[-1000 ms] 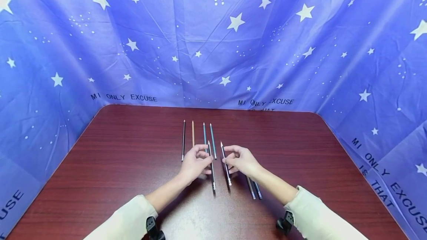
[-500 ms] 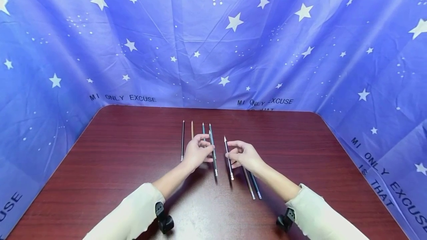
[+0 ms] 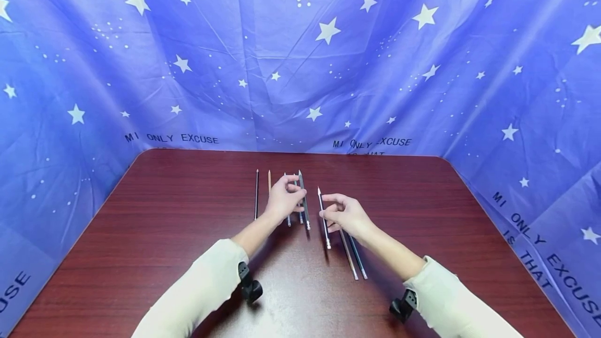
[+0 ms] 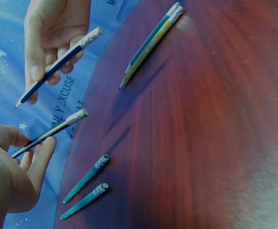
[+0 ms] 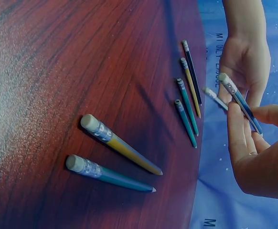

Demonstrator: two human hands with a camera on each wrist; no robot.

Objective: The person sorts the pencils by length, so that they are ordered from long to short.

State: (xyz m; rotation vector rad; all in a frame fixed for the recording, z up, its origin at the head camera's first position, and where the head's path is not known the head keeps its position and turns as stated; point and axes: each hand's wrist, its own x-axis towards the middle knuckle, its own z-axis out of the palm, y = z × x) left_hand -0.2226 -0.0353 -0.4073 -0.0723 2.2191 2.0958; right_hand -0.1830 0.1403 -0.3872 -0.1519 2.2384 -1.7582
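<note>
My left hand (image 3: 285, 197) pinches a dark pencil (image 3: 307, 217) between thumb and fingers, its eraser end toward me. It is over the far middle of the table, just right of two teal pencils (image 4: 86, 179) that lie side by side. To the right, my right hand (image 3: 349, 215) pinches a dark blue pencil (image 4: 58, 62) with a white eraser, point facing away. Both held pencils look raised and run nearly parallel, a gap between them. Under the right forearm lie a yellow pencil (image 5: 129, 152) and another teal pencil (image 5: 120, 180).
Left of the teal pair, a black pencil (image 3: 256, 194) and a yellow pencil (image 5: 191, 86) lie in the same row, the yellow one partly hidden by my left hand in the head view. A starry blue cloth (image 3: 263, 56) hangs behind the dark red table (image 3: 164, 223).
My left hand has carried its pencil away from me and slightly right, up beside the teal pair. My right hand has shifted a little forward and right, still holding its pencil.
</note>
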